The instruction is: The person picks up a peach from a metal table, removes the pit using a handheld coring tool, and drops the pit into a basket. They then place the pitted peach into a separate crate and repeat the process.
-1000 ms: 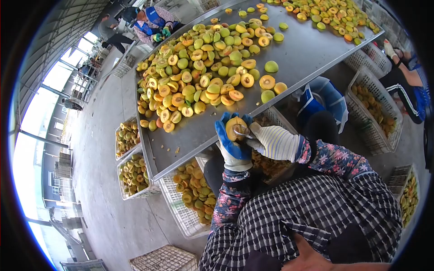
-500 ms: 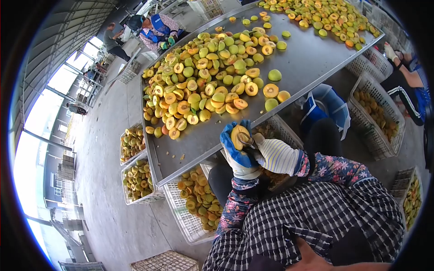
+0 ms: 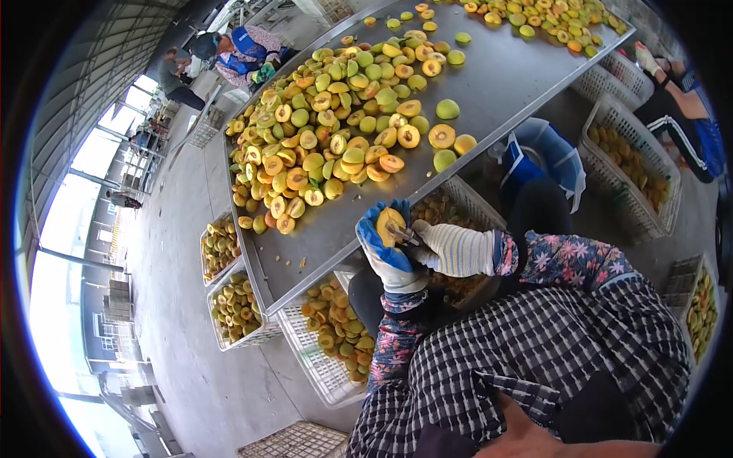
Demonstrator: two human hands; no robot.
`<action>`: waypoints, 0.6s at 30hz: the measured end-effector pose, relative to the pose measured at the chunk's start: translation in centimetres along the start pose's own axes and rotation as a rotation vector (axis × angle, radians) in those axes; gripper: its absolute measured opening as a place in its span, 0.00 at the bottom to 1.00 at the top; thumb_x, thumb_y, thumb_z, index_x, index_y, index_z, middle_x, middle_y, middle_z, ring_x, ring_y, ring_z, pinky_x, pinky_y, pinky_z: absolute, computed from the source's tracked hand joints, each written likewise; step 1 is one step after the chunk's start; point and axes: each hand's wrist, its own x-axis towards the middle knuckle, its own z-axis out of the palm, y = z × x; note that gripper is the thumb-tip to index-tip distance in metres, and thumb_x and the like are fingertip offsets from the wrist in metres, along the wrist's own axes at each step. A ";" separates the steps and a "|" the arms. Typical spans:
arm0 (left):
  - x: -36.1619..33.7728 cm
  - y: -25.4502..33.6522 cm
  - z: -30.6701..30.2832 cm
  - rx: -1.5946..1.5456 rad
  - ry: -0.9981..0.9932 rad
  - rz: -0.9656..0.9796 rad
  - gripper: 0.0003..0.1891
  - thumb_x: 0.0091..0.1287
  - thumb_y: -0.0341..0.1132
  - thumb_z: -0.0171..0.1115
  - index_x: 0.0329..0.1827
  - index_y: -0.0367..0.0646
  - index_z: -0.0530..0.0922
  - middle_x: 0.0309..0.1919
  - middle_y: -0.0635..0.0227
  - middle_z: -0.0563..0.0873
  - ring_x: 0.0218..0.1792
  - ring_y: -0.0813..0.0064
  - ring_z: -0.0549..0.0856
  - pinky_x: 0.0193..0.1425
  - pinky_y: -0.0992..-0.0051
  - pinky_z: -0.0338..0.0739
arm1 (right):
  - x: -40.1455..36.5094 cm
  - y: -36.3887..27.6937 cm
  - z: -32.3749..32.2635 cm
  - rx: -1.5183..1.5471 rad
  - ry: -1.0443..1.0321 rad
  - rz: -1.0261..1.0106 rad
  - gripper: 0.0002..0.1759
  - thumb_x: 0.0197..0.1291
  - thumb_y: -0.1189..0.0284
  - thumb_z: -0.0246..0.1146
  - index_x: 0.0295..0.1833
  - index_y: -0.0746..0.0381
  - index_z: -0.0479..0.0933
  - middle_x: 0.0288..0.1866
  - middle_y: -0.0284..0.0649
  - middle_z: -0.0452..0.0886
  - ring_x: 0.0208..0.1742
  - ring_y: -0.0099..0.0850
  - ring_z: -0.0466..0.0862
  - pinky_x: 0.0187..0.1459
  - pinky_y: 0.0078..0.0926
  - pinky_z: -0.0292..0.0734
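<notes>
My left hand (image 3: 389, 248), in a blue and white glove, is wrapped round a halved yellow fruit (image 3: 389, 226), its cut face turned up. My right hand (image 3: 458, 249), in a striped white glove, is closed on a small metal tool (image 3: 405, 235) whose tip is at the middle of the cut face. Both hands are close together at the near edge of a metal table (image 3: 504, 95). On it, beyond my hands, lies a big heap of halved and whole fruit (image 3: 328, 145). The tool's handle is mostly hidden by my right glove.
White crates of fruit (image 3: 336, 391) stand below the table, with more at the left (image 3: 269, 333) and right (image 3: 595, 126). A blue bucket (image 3: 569, 149) is beside my knee. A co-worker (image 3: 248, 49) sits across the table; another person's arm (image 3: 691, 103) is at the right.
The view has shifted, so the table and my hands appear slightly further left. My hands keep hold of the fruit and tool, and the tool's tip remains at the cut face.
</notes>
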 end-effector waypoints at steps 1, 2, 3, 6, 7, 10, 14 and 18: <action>0.1 0.1 -0.2 0.000 0.018 -0.040 0.18 0.77 0.44 0.48 0.57 0.38 0.70 0.53 0.57 0.77 0.57 0.55 0.79 0.66 0.54 0.75 | -0.2 -0.9 -0.6 0.060 -0.063 0.094 0.16 0.77 0.65 0.43 0.50 0.64 0.72 0.44 0.46 0.79 0.47 0.39 0.78 0.53 0.31 0.71; 0.1 0.3 -0.4 0.033 -0.001 -0.065 0.18 0.78 0.45 0.47 0.56 0.38 0.70 0.53 0.57 0.77 0.57 0.56 0.79 0.66 0.55 0.74 | 0.5 0.8 0.1 0.122 -0.049 0.093 0.14 0.76 0.65 0.47 0.52 0.64 0.72 0.43 0.47 0.79 0.46 0.40 0.78 0.53 0.31 0.72; 0.2 0.4 -0.7 0.064 -0.018 -0.087 0.19 0.78 0.46 0.47 0.56 0.38 0.70 0.53 0.57 0.77 0.57 0.56 0.79 0.67 0.55 0.74 | 0.4 1.5 0.2 0.144 -0.025 0.036 0.13 0.75 0.65 0.49 0.52 0.63 0.72 0.43 0.47 0.79 0.45 0.40 0.79 0.52 0.31 0.72; 0.7 -0.2 -1.5 0.018 0.021 -0.109 0.21 0.78 0.48 0.45 0.56 0.37 0.70 0.53 0.57 0.77 0.58 0.56 0.79 0.67 0.55 0.74 | -0.5 -1.4 -1.4 0.348 -0.033 0.124 0.13 0.71 0.66 0.56 0.54 0.63 0.71 0.40 0.45 0.80 0.42 0.38 0.80 0.50 0.31 0.73; 0.9 -0.5 -1.7 -0.020 0.049 -0.112 0.21 0.79 0.49 0.44 0.56 0.37 0.70 0.53 0.57 0.77 0.58 0.57 0.79 0.68 0.55 0.73 | -0.4 -1.8 -1.4 0.452 -0.026 0.183 0.14 0.71 0.66 0.56 0.54 0.63 0.71 0.39 0.44 0.80 0.40 0.38 0.80 0.48 0.31 0.74; 1.7 -1.4 -2.3 0.087 -0.055 0.046 0.22 0.77 0.51 0.48 0.59 0.41 0.71 0.55 0.60 0.77 0.57 0.56 0.79 0.66 0.53 0.74 | 0.0 -1.6 -0.7 0.593 0.008 0.236 0.16 0.71 0.65 0.57 0.55 0.65 0.70 0.37 0.43 0.80 0.37 0.39 0.81 0.43 0.34 0.76; 1.2 -2.0 -2.0 0.181 -0.060 0.159 0.22 0.77 0.51 0.48 0.59 0.40 0.71 0.56 0.60 0.77 0.58 0.56 0.79 0.66 0.54 0.74 | 0.9 1.4 0.7 0.131 0.091 0.016 0.15 0.70 0.66 0.55 0.54 0.65 0.69 0.37 0.47 0.80 0.34 0.45 0.82 0.40 0.36 0.77; 0.8 -1.7 -1.9 0.062 0.000 0.002 0.22 0.76 0.51 0.50 0.56 0.40 0.72 0.53 0.60 0.78 0.56 0.56 0.80 0.64 0.54 0.76 | 1.1 2.4 0.4 -0.026 0.047 0.012 0.12 0.70 0.68 0.54 0.52 0.64 0.70 0.39 0.49 0.80 0.41 0.44 0.82 0.47 0.33 0.75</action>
